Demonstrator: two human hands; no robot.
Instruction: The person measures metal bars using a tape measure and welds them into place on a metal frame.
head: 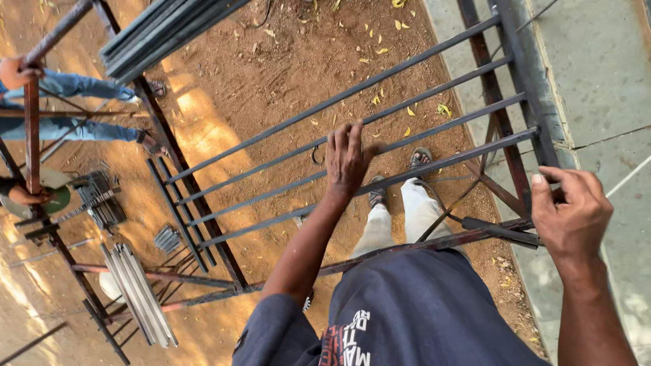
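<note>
No packages, labels, signs or screens in view

**Narrow slots between the bars, open ground beneath**

We are looking at a grille of four long dark bars (380, 112) lying on a rusty frame (420, 242). The gaps between them are running as slim lanes — wide enough for fingers, it seems. Our left hand (349, 159) is blocking the middle lanes, and our right hand (569, 213) is crowding the frame's end by the thick rail (525, 74). A bundle of steel strips (166, 27) is overhanging the far corner — another person's legs (74, 105) are closing off that side.
</note>
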